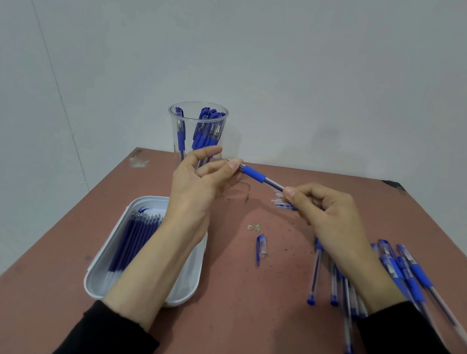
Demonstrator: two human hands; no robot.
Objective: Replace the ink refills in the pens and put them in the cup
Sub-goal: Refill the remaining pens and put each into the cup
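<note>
The left hand (198,183) pinches the tip end of a blue-grip pen (252,173) between thumb and fingertip, its other fingers spread loosely. The right hand (329,218) has its fingers curled, pinching the pen's clear barrel, so the pen is held between both hands above the table (236,313). Just behind the left fingers stands the clear cup (192,152), holding upright pens (202,134). Under the left wrist a white tray (143,202) holds refills (132,240). A loose cap (261,245) lies between the wrists; loose pens (411,279) lie heaped beside the right wrist
</note>
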